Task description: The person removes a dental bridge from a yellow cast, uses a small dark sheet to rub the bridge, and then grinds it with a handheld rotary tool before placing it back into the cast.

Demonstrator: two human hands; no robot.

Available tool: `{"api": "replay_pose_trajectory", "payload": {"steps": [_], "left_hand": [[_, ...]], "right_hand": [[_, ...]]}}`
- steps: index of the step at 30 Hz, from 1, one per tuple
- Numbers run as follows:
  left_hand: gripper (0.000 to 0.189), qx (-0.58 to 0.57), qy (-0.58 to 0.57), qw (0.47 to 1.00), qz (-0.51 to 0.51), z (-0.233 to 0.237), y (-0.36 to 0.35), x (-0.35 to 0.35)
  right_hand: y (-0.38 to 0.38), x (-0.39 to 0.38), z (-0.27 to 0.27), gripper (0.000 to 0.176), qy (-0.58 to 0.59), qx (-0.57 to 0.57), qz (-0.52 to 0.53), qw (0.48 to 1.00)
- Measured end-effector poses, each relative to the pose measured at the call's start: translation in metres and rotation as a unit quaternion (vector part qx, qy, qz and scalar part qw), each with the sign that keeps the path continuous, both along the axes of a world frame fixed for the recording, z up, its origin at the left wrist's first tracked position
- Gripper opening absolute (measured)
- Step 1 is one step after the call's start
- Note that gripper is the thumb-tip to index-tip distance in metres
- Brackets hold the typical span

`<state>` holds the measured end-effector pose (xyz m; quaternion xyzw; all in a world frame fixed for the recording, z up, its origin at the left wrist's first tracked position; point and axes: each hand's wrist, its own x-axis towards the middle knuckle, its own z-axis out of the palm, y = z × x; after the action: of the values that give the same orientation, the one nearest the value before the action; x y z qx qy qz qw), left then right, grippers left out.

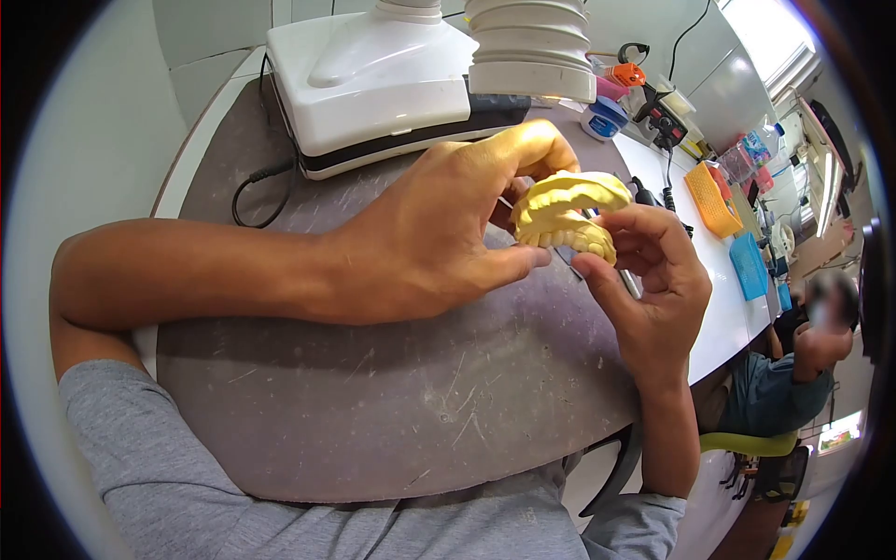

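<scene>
A yellow plaster dental cast [574,194] is held up over the grey work surface, its row of moulded teeth facing down toward me. My left hand [439,219] grips it from the left, thumb at the lower edge by the teeth and fingers curled behind the top. On the other side, my right hand [658,289] pinches the cast's right end between thumb and index finger. A slim metal piece [631,284] shows beside the curled fingers of my right hand; most of it is hidden.
Behind the hands stands a white machine [373,79] with a ribbed hose [530,47] next to it. A black cable [264,201] loops at the left. To the right are a blue-and-white tub [604,119], an orange basket [712,199] and a blue basket [748,266]. Another person [775,387] sits far right.
</scene>
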<state>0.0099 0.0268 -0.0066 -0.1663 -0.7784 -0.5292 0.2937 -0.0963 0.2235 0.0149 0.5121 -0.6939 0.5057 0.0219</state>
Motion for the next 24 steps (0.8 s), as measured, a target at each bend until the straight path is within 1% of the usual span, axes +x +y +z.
{"api": "replay_pose_trajectory", "payload": {"steps": [2, 6, 8, 9, 11, 12, 14, 15, 17, 18, 19, 20, 21, 22, 24], "left_hand": [[0.043, -0.007, -0.113, 0.993, -0.042, 0.009, 0.0, 0.008], [0.038, -0.01, -0.1, 0.994, -0.035, 0.012, 0.002, 0.01], [0.037, -0.043, -0.082, 0.995, -0.033, 0.012, 0.001, 0.01], [0.037, -0.043, -0.082, 0.995, -0.034, 0.008, 0.001, 0.007], [0.033, -0.033, 0.045, 0.998, 0.0, -0.002, 0.004, -0.001], [0.033, -0.033, 0.044, 0.998, 0.0, 0.002, 0.003, 0.002], [0.038, -0.061, -0.058, 0.996, -0.04, 0.01, 0.001, 0.01], [0.038, -0.06, -0.058, 0.996, -0.04, 0.009, 0.001, 0.01], [0.041, -0.002, -0.061, 0.998, -0.029, 0.008, 0.003, 0.009], [0.041, -0.002, -0.06, 0.998, -0.028, 0.004, 0.003, 0.006], [0.035, 0.028, -0.027, 0.999, -0.019, 0.001, 0.003, 0.001], [0.031, 0.057, 0.008, 0.998, -0.011, -0.003, 0.003, -0.002], [0.031, 0.057, 0.008, 0.998, -0.011, -0.002, 0.002, -0.002], [0.032, 0.065, -0.012, 0.997, -0.028, -0.001, 0.002, -0.002], [0.033, 0.074, -0.033, 0.996, -0.044, 0.0, 0.002, -0.002]], "right_hand": [[0.0, -0.003, -0.002, 0.034, 0.075, -0.003, -0.015, 0.997], [-0.001, -0.005, -0.004, 0.031, 0.112, -0.026, 0.003, 0.993], [-0.002, -0.003, -0.003, 0.026, 0.157, -0.033, 0.016, 0.987], [-0.003, -0.003, -0.003, 0.026, 0.157, -0.033, 0.016, 0.987], [-0.003, -0.001, -0.002, 0.023, 0.162, -0.042, 0.02, 0.986], [-0.003, -0.001, -0.002, 0.023, 0.162, -0.041, 0.02, 0.986], [-0.002, -0.001, -0.001, 0.022, 0.17, -0.035, 0.019, 0.985], [-0.002, -0.001, -0.002, 0.022, 0.17, -0.034, 0.02, 0.985], [-0.002, 0.0, -0.004, 0.026, 0.068, -0.023, 0.026, 0.997], [-0.001, 0.002, -0.001, 0.026, 0.068, -0.024, 0.026, 0.997], [-0.001, 0.007, 0.003, 0.029, -0.041, 0.0, 0.029, 0.999], [-0.001, 0.009, 0.007, 0.032, -0.15, 0.023, 0.032, 0.988], [0.001, 0.007, 0.009, 0.033, -0.215, 0.04, 0.049, 0.975], [0.001, 0.004, 0.011, 0.033, -0.215, 0.04, 0.048, 0.975], [0.0, -0.001, 0.014, 0.031, -0.271, 0.084, 0.06, 0.957]]}}
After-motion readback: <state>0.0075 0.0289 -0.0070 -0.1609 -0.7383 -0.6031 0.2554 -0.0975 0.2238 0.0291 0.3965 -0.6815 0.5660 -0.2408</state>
